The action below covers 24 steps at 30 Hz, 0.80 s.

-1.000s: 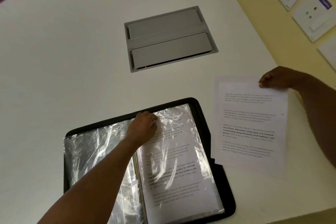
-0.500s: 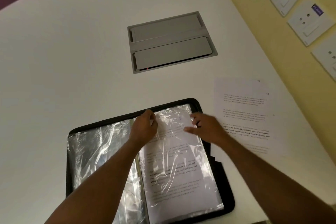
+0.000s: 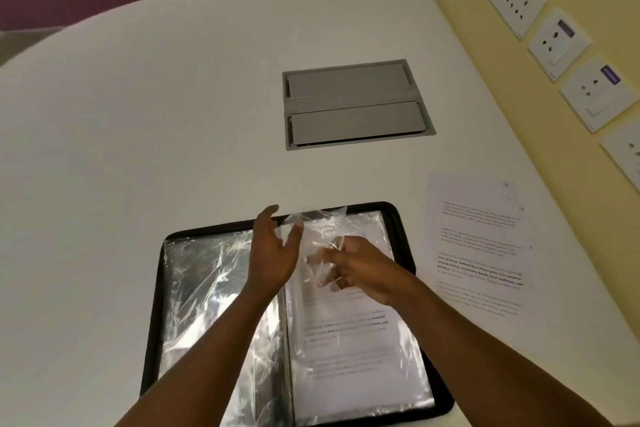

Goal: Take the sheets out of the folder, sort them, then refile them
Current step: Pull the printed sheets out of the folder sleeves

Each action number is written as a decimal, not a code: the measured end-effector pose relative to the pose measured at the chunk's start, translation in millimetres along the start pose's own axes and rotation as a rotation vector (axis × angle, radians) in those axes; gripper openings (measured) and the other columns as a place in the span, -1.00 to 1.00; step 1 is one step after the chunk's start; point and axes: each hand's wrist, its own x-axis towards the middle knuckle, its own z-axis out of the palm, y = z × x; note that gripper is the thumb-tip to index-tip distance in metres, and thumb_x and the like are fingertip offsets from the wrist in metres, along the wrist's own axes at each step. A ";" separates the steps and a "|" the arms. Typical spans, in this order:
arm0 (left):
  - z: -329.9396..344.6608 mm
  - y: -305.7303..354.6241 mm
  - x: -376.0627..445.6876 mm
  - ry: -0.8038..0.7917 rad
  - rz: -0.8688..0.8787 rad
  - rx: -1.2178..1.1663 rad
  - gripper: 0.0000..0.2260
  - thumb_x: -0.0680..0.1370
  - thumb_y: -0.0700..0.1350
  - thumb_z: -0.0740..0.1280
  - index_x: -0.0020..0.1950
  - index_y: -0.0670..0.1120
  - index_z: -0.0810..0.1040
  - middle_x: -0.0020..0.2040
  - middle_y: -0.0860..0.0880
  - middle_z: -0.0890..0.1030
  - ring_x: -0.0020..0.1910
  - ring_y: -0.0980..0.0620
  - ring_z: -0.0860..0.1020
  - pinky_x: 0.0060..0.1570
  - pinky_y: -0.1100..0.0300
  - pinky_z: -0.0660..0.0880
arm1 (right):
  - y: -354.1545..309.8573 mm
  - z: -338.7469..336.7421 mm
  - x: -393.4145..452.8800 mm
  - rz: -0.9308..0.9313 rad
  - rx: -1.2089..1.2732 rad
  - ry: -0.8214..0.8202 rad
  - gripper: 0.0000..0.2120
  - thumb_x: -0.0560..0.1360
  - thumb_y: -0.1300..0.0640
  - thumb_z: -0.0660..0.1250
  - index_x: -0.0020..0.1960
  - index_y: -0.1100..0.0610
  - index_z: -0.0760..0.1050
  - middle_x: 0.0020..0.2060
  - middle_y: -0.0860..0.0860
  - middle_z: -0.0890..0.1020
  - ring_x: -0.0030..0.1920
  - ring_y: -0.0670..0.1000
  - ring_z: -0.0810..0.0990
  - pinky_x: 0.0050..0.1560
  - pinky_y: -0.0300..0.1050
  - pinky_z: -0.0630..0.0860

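Note:
A black folder (image 3: 401,218) lies open on the white table, with clear plastic sleeves on both sides. The right sleeve (image 3: 349,350) holds a printed sheet (image 3: 346,329). My left hand (image 3: 273,253) pinches the top edge of that sleeve and lifts it off the page. My right hand (image 3: 356,267) reaches into the sleeve's mouth. Its curled fingertips show through the crumpled plastic and pinch the top of the printed sheet. A loose printed sheet (image 3: 478,246) lies flat on the table to the right of the folder. The left sleeve (image 3: 204,288) looks empty.
A grey cable hatch (image 3: 356,104) is set into the table beyond the folder. White wall sockets (image 3: 557,38) line the yellow wall on the right. The table's right edge runs close past the loose sheet.
My right hand let go of the loose sheet on the table and came to the sleeve's mouth. My left hand has lifted the sleeve's top edge.

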 end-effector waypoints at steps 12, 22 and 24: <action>-121.0 -31.1 -38.9 -0.346 -0.395 -0.048 -0.43 0.45 0.13 0.43 0.40 0.09 0.34 0.29 0.10 0.51 0.20 0.08 0.54 0.22 0.00 0.49 | -3.0 126.1 51.7 0.195 0.340 -0.240 -0.68 0.64 -0.04 0.16 0.05 0.19 0.54 0.08 0.10 0.58 0.06 0.06 0.59 -0.06 -0.11 0.59; -166.2 -118.2 -37.4 -0.011 -0.625 0.136 -0.80 0.24 -0.16 0.40 -0.16 -0.06 0.68 -0.16 -0.14 0.69 -0.10 -0.19 0.66 0.03 -0.10 0.59 | 74.7 108.0 51.2 -0.279 -1.103 0.097 -0.51 0.59 -0.09 0.21 0.46 0.06 0.31 0.46 0.02 0.35 0.43 0.06 0.34 0.42 -0.02 0.28; -166.2 -121.0 -40.2 0.028 -0.575 0.297 -0.87 0.33 -0.14 0.39 -0.15 -0.05 0.65 -0.10 -0.14 0.68 -0.05 -0.18 0.62 0.02 -0.02 0.56 | 95.3 91.4 46.9 -0.314 -1.327 0.015 -0.39 0.58 -0.12 0.21 0.55 0.05 0.14 0.56 0.03 0.11 0.54 0.04 0.10 0.52 -0.02 0.06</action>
